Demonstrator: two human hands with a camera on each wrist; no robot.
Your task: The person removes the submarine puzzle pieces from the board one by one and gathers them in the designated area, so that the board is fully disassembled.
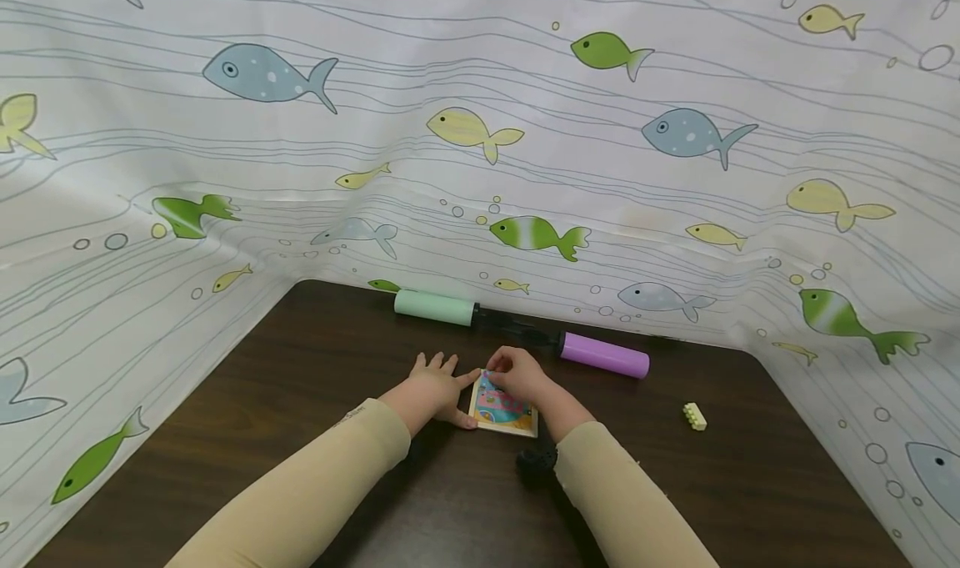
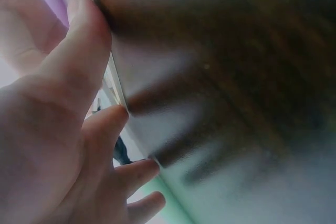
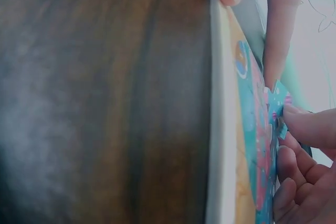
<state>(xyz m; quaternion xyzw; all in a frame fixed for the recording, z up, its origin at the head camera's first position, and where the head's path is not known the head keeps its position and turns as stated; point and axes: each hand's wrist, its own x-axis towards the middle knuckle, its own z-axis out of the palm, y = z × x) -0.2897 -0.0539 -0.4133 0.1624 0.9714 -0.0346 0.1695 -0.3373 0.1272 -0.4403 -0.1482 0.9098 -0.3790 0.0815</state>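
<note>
A small jigsaw puzzle [image 1: 504, 409] with a colourful picture lies in a pale wooden frame on the dark table. My left hand [image 1: 437, 390] spreads its fingers at the frame's left side, with thumb and index finger touching its edge. Over the puzzle's upper part, my right hand [image 1: 519, 374] pinches a blue puzzle piece [image 3: 278, 106] between thumb and fingers. That piece stands tilted up from the picture in the right wrist view, close to the left index fingertip. The right hand hides part of the puzzle in the head view.
Behind the hands lie a light green cylinder [image 1: 435, 308] and a purple cylinder [image 1: 604, 355], with black parts between them. A pale yellow toy brick [image 1: 694, 416] sits on the table [image 1: 315, 351] to the right. A fish-patterned curtain [image 1: 450, 184] surrounds the back and sides.
</note>
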